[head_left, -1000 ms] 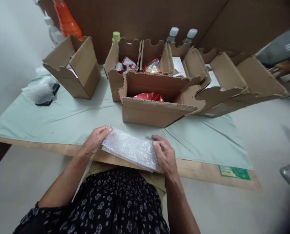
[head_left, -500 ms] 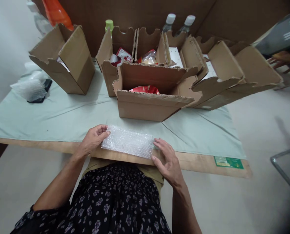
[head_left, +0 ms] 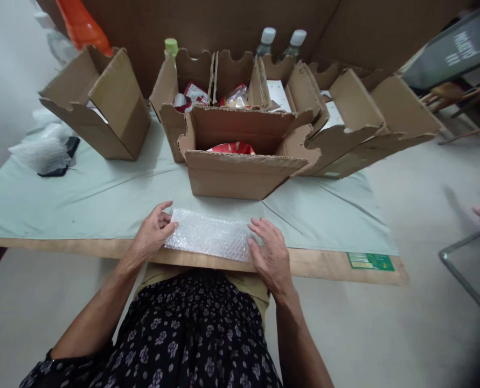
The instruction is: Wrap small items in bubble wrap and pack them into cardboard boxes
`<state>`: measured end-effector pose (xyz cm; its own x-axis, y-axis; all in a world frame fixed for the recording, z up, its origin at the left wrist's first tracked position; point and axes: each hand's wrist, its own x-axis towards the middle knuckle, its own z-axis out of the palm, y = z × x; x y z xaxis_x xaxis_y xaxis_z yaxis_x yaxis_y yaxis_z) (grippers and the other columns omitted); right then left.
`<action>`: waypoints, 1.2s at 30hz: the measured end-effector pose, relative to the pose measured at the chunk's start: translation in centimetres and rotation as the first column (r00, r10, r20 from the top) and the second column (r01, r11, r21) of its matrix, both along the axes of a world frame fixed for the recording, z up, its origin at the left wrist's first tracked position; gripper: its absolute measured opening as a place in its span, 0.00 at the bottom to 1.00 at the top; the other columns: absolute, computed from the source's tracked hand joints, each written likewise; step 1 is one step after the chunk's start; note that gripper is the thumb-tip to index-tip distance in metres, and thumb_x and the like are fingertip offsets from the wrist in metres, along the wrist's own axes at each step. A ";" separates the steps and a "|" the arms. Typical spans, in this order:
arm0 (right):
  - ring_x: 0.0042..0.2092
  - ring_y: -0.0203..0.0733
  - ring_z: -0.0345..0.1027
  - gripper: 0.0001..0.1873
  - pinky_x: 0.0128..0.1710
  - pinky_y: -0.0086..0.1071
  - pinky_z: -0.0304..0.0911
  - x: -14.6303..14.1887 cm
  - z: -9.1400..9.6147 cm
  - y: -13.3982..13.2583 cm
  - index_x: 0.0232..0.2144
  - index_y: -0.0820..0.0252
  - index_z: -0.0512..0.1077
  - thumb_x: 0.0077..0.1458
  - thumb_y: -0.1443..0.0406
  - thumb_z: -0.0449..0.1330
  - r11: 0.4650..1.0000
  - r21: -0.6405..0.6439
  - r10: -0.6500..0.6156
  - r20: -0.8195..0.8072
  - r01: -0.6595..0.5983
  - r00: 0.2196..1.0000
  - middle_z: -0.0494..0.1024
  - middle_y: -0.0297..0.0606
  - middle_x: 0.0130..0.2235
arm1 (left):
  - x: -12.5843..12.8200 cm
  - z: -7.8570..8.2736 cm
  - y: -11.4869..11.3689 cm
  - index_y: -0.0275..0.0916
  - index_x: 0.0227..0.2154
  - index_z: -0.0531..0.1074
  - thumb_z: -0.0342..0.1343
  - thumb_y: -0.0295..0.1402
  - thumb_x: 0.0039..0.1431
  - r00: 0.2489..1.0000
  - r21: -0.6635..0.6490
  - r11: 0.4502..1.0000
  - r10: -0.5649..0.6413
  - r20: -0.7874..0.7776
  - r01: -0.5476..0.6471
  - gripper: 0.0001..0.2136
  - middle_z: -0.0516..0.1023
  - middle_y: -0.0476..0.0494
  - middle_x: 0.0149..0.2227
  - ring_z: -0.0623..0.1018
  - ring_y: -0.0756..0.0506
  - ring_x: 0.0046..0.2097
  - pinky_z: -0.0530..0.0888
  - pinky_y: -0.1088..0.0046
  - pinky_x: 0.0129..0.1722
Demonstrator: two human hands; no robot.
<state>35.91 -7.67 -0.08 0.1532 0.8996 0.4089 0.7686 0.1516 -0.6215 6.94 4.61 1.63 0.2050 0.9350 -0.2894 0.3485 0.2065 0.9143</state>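
Observation:
A folded rectangle of clear bubble wrap (head_left: 209, 235) lies flat at the front edge of the table, partly over the green cloth and partly over the bare wood. At its left end is my left hand (head_left: 153, 233), open, with the index finger stretched out and the thumb touching the wrap's edge. My right hand (head_left: 272, 257) is open at the other end, fingers and thumb apart, their tips at the right edge of the wrap. Just beyond stands a low cardboard box (head_left: 240, 178) holding a red packet (head_left: 234, 148).
Behind are more cardboard boxes (head_left: 171, 129) with packets and white items inside. Another box (head_left: 120, 129) stands at the left, beside crumpled bubble wrap (head_left: 41, 151) on something black. Bottles (head_left: 267, 40) rise at the back. A green card (head_left: 371, 262) lies on the table's wooden edge.
My left fingers have lifted and spread away from the wrap's edge. My right fingers have shifted slightly at its other end. The camera view has moved a little.

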 end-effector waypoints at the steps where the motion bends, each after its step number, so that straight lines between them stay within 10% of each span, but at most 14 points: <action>1: 0.64 0.52 0.67 0.16 0.63 0.55 0.63 -0.1 -0.2 0.5 0.54 0.54 0.75 0.67 0.63 0.56 1.000 -0.004 0.000 0.015 0.000 1.000 0.80 0.42 0.57 | 0.1 0.1 -0.1 0.33 0.62 0.62 0.62 0.40 0.52 1.000 0.009 1.000 -0.009 -0.005 0.009 0.35 0.71 0.52 0.32 0.70 0.51 0.29 0.65 0.74 0.28; 7: 0.64 0.63 0.65 0.12 0.59 0.59 0.63 -0.5 -1.1 2.9 0.44 0.59 0.76 0.62 0.59 0.59 0.981 -0.194 -0.008 0.067 0.021 0.998 0.77 0.51 0.59 | 0.3 0.7 -0.4 0.32 0.62 0.62 0.60 0.38 0.53 0.999 0.064 0.997 -0.040 0.004 0.040 0.34 0.70 0.51 0.33 0.71 0.50 0.32 0.67 0.73 0.30; 14: 0.41 0.46 0.77 0.10 0.44 0.41 0.70 0.1 1.4 2.1 0.40 0.55 0.74 0.61 0.56 0.61 0.952 -0.300 -0.061 -0.354 -0.052 0.933 0.83 0.40 0.40 | -0.4 1.2 -1.2 0.34 0.59 0.66 0.64 0.38 0.49 0.995 -0.048 0.997 -0.060 0.075 0.063 0.33 0.72 0.51 0.32 0.73 0.49 0.33 0.69 0.71 0.33; 28: 0.22 0.32 0.49 0.22 0.22 0.29 0.45 1.6 1.7 1.9 0.45 0.60 0.74 0.55 0.51 0.63 0.874 -0.473 -0.302 -0.707 -0.110 0.640 0.60 0.24 0.21 | -0.2 1.4 -1.4 0.37 0.50 0.78 0.65 0.40 0.54 0.940 -0.244 0.967 0.018 0.342 0.070 0.21 0.72 0.51 0.30 0.69 0.52 0.31 0.67 0.75 0.33; 36: 0.22 0.32 0.49 0.23 0.23 0.29 0.45 1.7 1.6 1.5 0.44 0.60 0.75 0.53 0.50 0.64 0.833 -0.527 -0.351 -0.738 -0.168 0.576 0.61 0.24 0.21 | 0.0 1.7 -1.9 0.40 0.53 0.76 0.63 0.37 0.57 0.931 -0.089 0.934 -0.330 0.155 0.346 0.20 0.79 0.41 0.46 0.78 0.44 0.46 0.75 0.65 0.47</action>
<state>37.57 -6.20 1.52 0.2639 0.8704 -0.4156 -0.0804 -0.4095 -0.9087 6.99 2.72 3.32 0.5476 0.7664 -0.3359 0.2903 0.2026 0.9353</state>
